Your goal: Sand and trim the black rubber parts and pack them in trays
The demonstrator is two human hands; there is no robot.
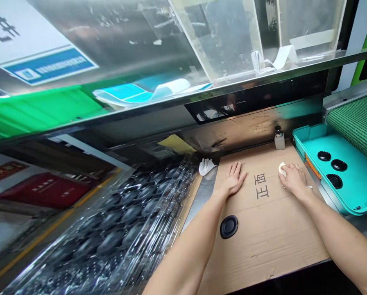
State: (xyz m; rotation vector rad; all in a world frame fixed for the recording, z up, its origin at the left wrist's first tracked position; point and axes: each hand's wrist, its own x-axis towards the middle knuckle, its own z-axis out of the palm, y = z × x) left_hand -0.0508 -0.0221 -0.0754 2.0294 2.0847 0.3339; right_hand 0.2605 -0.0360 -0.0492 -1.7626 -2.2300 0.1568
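Observation:
My left hand [234,178] lies flat on the cardboard sheet [282,241], its fingers spread and nothing in it. Toward the sheet's right edge, my right hand [295,178] is closed on a small white cloth [282,169], partly hidden by the fingers. A black round cap [229,226] rests on the cardboard, nearer to me than my left hand. Printed characters stand between the two hands. At the far edge of the cardboard is a small bottle [279,138] with a dark top.
Clear plastic trays [125,221] of black round parts lie to the left. On the right, a teal tray [364,184] holds three black caps [338,165] beside a green conveyor belt [358,119]. A crumpled white cloth [207,166] sits by the cardboard; a metal shelf [171,100] crosses above.

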